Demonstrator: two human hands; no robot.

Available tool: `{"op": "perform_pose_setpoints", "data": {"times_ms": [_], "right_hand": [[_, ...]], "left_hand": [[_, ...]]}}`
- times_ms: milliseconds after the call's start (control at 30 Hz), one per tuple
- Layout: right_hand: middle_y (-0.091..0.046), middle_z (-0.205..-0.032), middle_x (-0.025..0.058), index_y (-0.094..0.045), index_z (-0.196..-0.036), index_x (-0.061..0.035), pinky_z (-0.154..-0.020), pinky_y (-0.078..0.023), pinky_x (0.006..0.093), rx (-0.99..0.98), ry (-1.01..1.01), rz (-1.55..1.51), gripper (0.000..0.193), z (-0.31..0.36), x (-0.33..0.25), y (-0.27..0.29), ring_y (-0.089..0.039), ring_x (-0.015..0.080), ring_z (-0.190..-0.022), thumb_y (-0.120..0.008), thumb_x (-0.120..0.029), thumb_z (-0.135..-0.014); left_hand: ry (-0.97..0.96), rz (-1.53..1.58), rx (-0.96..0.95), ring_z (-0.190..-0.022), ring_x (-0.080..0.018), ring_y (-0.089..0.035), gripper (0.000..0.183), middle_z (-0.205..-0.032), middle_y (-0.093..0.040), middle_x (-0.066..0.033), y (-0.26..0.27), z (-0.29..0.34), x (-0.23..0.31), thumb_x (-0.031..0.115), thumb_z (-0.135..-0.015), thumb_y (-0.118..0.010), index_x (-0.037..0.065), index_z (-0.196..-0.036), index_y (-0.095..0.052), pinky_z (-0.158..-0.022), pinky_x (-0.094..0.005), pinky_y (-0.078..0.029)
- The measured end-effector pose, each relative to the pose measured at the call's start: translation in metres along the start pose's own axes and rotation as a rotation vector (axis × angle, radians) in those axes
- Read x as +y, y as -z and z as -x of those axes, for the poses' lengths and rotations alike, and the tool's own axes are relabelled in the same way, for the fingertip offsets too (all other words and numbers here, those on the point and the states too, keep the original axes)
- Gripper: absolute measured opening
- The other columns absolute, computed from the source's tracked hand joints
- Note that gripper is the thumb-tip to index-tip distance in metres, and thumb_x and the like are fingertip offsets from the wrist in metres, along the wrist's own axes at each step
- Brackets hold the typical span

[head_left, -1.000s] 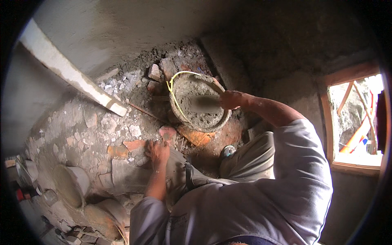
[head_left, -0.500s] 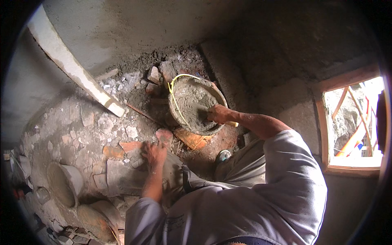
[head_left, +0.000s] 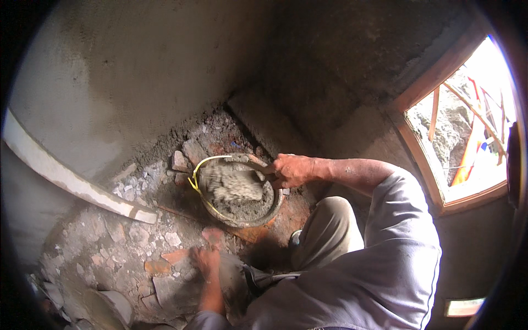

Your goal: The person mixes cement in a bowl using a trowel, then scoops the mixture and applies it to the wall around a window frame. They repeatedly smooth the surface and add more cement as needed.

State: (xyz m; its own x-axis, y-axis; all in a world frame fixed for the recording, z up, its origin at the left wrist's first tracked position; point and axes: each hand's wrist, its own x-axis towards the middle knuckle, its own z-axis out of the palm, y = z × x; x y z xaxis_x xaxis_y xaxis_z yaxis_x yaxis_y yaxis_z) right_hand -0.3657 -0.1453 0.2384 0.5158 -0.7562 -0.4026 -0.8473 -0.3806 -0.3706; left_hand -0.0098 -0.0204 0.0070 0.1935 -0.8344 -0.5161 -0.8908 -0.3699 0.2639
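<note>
My right hand (head_left: 291,170) is closed round the handle of a trowel (head_left: 260,176), over the right side of a round bucket (head_left: 242,223). A blurred heap of grey mortar (head_left: 234,186) lies on the blade, above more wet mortar inside the bucket. A yellow cord-like handle (head_left: 194,183) loops along the bucket's left rim. To the lower left, my left hand (head_left: 207,260) rests by my bent knee, near a reddish brick piece (head_left: 175,256); its fingers look spread and hold nothing that I can see.
Rubble and an orange brick piece (head_left: 158,267) cover the floor on the left. A long pale board (head_left: 71,181) slants down from the left. Plastered wall (head_left: 159,71) rises behind the bucket. A wood-framed window opening (head_left: 418,148) is at right; a tilted container (head_left: 116,304) stands lower left.
My right hand has lifted the trowel out of the bucket's mortar, now carrying a load. The view has turned, shifting the bucket left and down. My left hand stays by the knee.
</note>
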Motion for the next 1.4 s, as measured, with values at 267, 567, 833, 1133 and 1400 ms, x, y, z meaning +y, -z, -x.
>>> {"op": "perform_pose_setpoints", "data": {"times_ms": [267, 567, 833, 1133, 1400], "right_hand": [[-0.062, -0.067, 0.0033, -0.064, -0.08, -0.0017, -0.049, -0.045, 0.027, -0.039, 0.059, -0.725, 0.017, -0.025, -0.005, 0.148, -0.056, 0.009, -0.059, -0.072, -0.013, -0.069], [-0.056, -0.068, 0.0036, -0.06, -0.089, -0.0025, -0.051, -0.047, 0.0299, 0.605, -0.295, -0.836, 0.022, -0.027, 0.129, 0.122, -0.054, 0.0133, -0.057, -0.058, -0.024, -0.085], [-0.06, -0.117, 0.0165, -0.058, -0.116, 0.0009, -0.087, -0.049, 0.0433, -0.13, 0.173, 0.209, 0.039, 0.017, 0.054, -0.013, -0.059, 0.0302, -0.101, -0.052, -0.025, -0.088], [-0.062, -0.094, 0.0091, -0.062, -0.098, -0.0051, -0.082, -0.051, 0.0373, -0.1, 0.018, 0.363, 0.026, -0.079, 0.078, -0.13, -0.062, 0.0269, -0.088, -0.055, -0.025, -0.082], [-0.066, -0.104, 0.0175, -0.065, -0.106, -0.0025, -0.077, -0.056, 0.0424, -0.105, -0.381, 0.467, 0.026, -0.035, 0.013, -0.053, -0.064, 0.0341, -0.099, -0.053, -0.011, -0.084]], "left_hand": [[0.062, -0.029, 0.113, -0.134, -0.042, -0.026, 0.049, -0.138, -0.039, -0.0237, 0.004, 0.007, -0.016, 0.038, -0.085, -0.053, -0.001, -0.112, -0.062, -0.105, -0.0637, -0.022], [0.107, -0.097, 0.068, -0.133, -0.0414, -0.029, 0.056, -0.14, -0.038, -0.0221, 0.007, 0.015, -0.008, 0.045, -0.083, -0.055, 0.0, -0.117, -0.059, -0.106, -0.0613, -0.021], [0.058, 0.039, 0.012, -0.135, -0.0368, -0.029, 0.062, -0.144, -0.036, -0.0181, -0.018, -0.006, -0.015, 0.053, -0.087, -0.048, 0.003, -0.121, -0.058, -0.109, -0.0558, -0.023], [0.009, 0.014, 0.04, -0.135, -0.0356, -0.028, 0.063, -0.145, -0.032, -0.0189, -0.001, -0.002, 0.005, 0.054, -0.088, -0.047, 0.003, -0.121, -0.057, -0.108, -0.0612, -0.017], [0.041, 0.066, 0.014, -0.135, -0.0347, -0.029, 0.062, -0.146, -0.031, -0.0182, -0.004, 0.002, -0.008, 0.054, -0.087, -0.046, 0.003, -0.122, -0.057, -0.107, -0.0622, -0.017]]}}
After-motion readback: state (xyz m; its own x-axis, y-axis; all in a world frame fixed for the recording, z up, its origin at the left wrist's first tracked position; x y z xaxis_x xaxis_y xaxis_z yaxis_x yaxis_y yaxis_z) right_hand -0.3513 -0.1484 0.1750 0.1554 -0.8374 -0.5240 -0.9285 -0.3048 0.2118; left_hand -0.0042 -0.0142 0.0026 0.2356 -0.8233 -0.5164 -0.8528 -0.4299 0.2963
